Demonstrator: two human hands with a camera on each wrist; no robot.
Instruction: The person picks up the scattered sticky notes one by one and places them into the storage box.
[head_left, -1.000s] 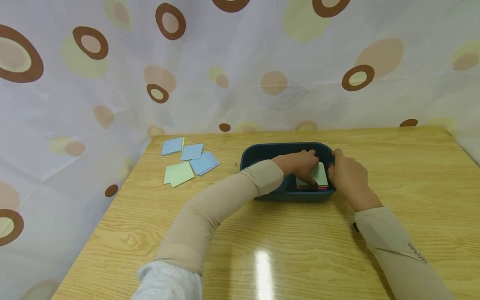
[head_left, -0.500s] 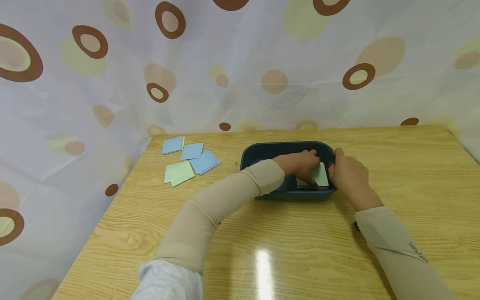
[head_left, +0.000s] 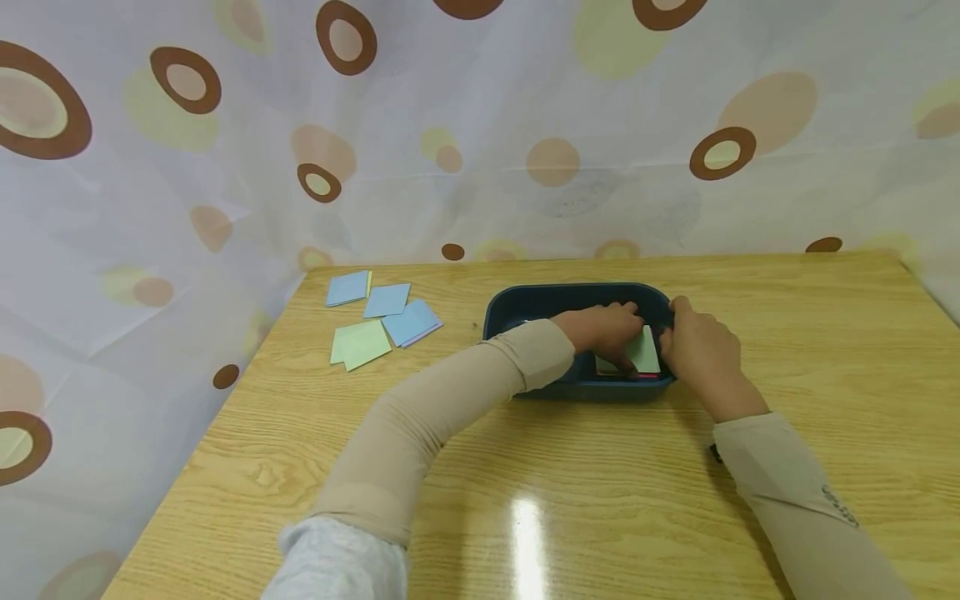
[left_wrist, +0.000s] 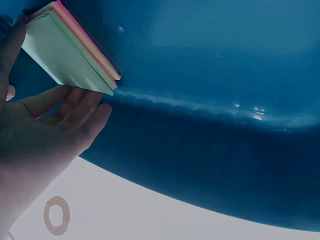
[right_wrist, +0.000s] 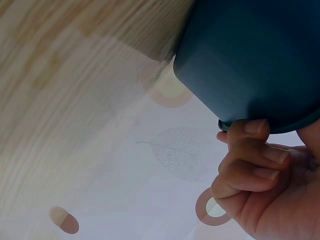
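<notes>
A dark blue plastic bin (head_left: 585,391) stands on the wooden table. My left hand (head_left: 606,327) reaches down into its right part. There it holds a stack of square sticky notes (left_wrist: 67,57), pale green on the upper side with pink and yellow layers along the edge. In the left wrist view the thumb is at one side of the stack and the fingertips (left_wrist: 90,102) are at the opposite side. My right hand (head_left: 703,354) grips the bin's right end at the rim, its fingers curled over the edge in the right wrist view.
Several blue notes (head_left: 386,301) and pale green notes (head_left: 363,343) lie in loose overlapping piles on the table's far left. A patterned white sheet (head_left: 480,167) hangs behind the table and along its left side.
The head view has shifted very slightly. Both hands, the bin and the notes keep their places.
</notes>
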